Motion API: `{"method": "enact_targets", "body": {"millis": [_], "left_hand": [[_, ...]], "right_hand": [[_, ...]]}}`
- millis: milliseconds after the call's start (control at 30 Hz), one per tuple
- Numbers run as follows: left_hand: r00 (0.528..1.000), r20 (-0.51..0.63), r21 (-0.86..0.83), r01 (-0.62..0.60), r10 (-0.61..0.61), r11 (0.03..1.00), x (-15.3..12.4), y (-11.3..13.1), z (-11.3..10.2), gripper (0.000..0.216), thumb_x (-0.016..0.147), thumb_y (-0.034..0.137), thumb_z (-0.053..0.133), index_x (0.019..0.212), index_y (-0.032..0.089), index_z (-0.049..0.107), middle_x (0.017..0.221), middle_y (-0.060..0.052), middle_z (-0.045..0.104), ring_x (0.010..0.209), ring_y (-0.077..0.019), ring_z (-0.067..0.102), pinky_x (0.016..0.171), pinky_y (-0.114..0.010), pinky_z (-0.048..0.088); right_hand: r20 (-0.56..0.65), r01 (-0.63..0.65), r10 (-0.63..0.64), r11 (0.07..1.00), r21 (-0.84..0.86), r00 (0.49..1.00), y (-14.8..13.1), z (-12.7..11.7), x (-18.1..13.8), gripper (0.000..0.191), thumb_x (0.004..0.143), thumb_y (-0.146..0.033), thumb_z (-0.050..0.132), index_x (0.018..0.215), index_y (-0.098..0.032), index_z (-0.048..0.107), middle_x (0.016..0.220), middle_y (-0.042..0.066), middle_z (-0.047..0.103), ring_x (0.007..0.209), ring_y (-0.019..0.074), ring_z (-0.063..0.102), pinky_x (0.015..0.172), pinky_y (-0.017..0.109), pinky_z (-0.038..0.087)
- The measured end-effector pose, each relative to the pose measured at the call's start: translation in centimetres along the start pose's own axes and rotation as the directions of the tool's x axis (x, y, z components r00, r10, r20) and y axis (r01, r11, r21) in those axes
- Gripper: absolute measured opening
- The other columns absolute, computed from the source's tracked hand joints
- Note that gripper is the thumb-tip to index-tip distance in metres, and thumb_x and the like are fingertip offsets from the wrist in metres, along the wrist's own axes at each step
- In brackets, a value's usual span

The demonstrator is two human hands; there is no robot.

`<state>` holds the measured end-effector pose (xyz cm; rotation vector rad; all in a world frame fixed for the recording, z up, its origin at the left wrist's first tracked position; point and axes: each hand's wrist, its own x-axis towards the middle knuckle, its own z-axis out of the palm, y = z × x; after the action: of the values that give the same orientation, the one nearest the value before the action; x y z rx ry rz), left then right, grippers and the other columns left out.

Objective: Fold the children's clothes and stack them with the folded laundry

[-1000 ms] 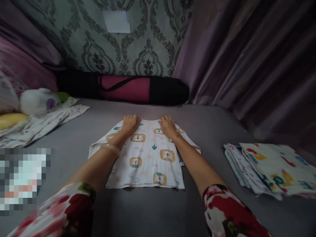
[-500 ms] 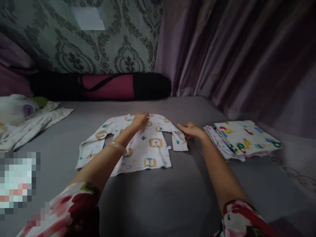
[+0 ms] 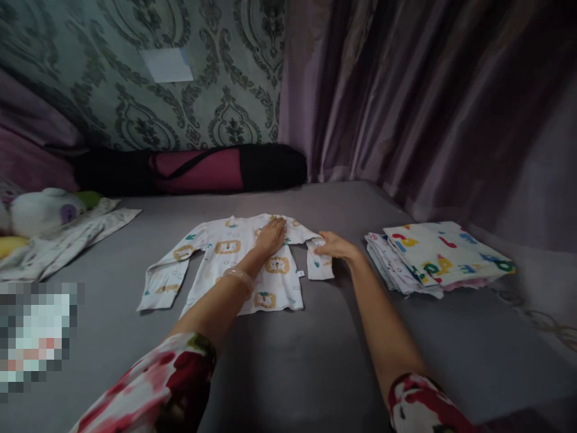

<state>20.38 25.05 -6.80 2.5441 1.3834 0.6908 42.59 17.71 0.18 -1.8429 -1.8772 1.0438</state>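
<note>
A small white long-sleeved shirt [image 3: 214, 267], printed with tan lion faces and green leaves, lies spread on the grey bed sheet [image 3: 279, 373]. My left hand [image 3: 271, 236] rests flat on its upper right part near the shoulder, fingers stretched forward. At the shirt's right sleeve [image 3: 319, 269], my right hand [image 3: 337, 245] has thumb and fingers closed on the cloth by the bend. The cuff hangs down toward me below that hand. The left sleeve [image 3: 164, 279] lies out to the side, and my left forearm hides part of the shirt's lower front.
A stack of folded clothes [image 3: 444, 252] sits to the right, a colourful letter print on top. On the left lie a plush toy [image 3: 45, 211] and pale patterned clothing [image 3: 85, 243]. A long black and maroon bag [image 3: 202, 170] lines the wall. Purple curtains [image 3: 333, 90] hang behind.
My left hand has shifted right across the shirt and flattened near the right shoulder. My right hand has moved slightly left, onto the right sleeve. The view has tilted up a little.
</note>
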Motion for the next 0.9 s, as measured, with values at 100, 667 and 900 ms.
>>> {"method": "enact_targets", "body": {"millis": [100, 667, 900], "left_hand": [[1.0, 0.002, -0.006, 0.014, -0.014, 1.0, 0.0, 0.1, -0.2, 0.045, 0.097, 0.027, 0.03, 0.133, 0.009, 0.05, 0.141, -0.016, 0.051, 0.135, -0.0236, 0.042, 0.116, -0.041, 0.029], [0.998, 0.054, 0.053, 0.016, -0.019, 0.998, -0.5, 0.7, -0.5, 0.049, 0.097, 0.039, 0.037, 0.137, 0.014, 0.05, 0.147, -0.012, 0.046, 0.138, -0.0252, 0.037, 0.115, -0.042, 0.028], [0.996, 0.075, 0.12, 0.045, -0.055, 0.992, -0.4, 0.9, -0.4, 0.05, 0.094, 0.034, 0.04, 0.138, 0.014, 0.049, 0.147, -0.011, 0.047, 0.139, -0.0255, 0.036, 0.116, -0.04, 0.027]], "right_hand": [[-0.366, 0.095, -0.203, 0.952, -0.292, 0.908, -0.5, -1.1, -0.7, 0.024, 0.077, -0.004, 0.047, 0.092, -0.018, 0.06, 0.094, 0.007, 0.063, 0.092, 0.0208, 0.056, 0.079, 0.029, 0.043], [-0.455, -0.169, -0.052, 0.886, -0.431, 0.889, 3.7, -1.7, 0.4, 0.042, 0.091, -0.008, 0.034, 0.125, -0.011, 0.058, 0.122, 0.016, 0.062, 0.117, 0.0248, 0.054, 0.098, 0.033, 0.038], [-0.167, 0.179, -0.269, 0.891, -0.417, 0.949, -2.7, 5.3, 5.2, 0.05, 0.101, -0.032, 0.027, 0.144, -0.008, 0.039, 0.153, 0.014, 0.036, 0.143, 0.023, 0.028, 0.117, 0.038, 0.018]]}}
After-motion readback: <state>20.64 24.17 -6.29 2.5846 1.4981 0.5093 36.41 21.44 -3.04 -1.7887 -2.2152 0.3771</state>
